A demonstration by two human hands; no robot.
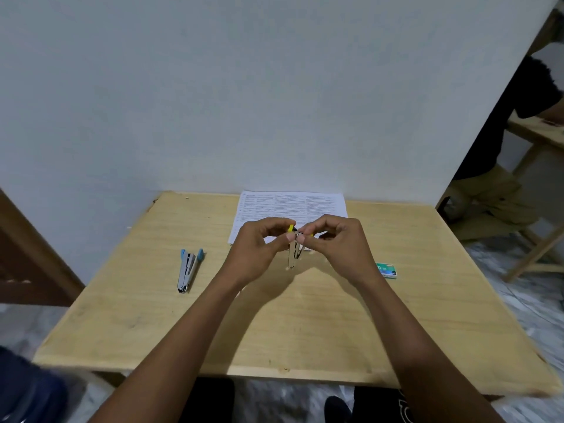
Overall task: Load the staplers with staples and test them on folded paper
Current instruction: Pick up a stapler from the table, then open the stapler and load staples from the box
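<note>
Left hand (259, 248) and right hand (338, 245) both pinch the top of the yellow stapler (294, 254), above the table's (305, 331) middle.
It looks light, stiff and slick, probably sprung, so it is best gripped by its plastic end. The blue stapler (188, 270) lies toward the left edge, the staple box (387, 270) toward the right, and the paper (293, 206) at the far edge.

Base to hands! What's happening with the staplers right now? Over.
Left hand and right hand both pinching small yellow-tipped metal stapler, held upright. Blue-tipped metal stapler lies open at left, untouched. Nothing blocking.
</note>
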